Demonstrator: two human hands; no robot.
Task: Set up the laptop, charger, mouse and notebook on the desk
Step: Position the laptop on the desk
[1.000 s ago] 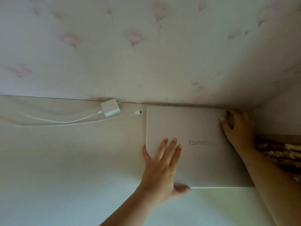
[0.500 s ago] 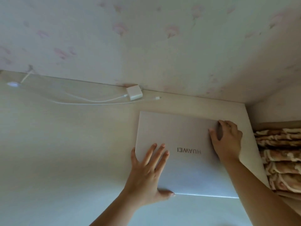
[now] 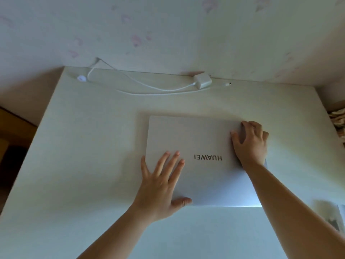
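Observation:
A closed silver laptop lies flat on the white desk, its logo upside down to me. My left hand presses flat on the lid's near left corner, fingers spread, thumb hooked over the front edge. My right hand rests on the lid's right side with fingers bent, its fingertips on the lid. The white charger brick sits at the desk's back edge by the wall. Its white cable loops left, and the loose plug end lies to the brick's right. No mouse or notebook is clearly visible.
A flowered wall rises right behind the desk. A small round white piece lies on the cable at the back left. Patterned fabric shows past the desk's right edge. A pale, unclear object sits at the near right.
The laptop has slid away from the wall and the right corner toward me, with both hands staying on its lid. The charger has not moved.

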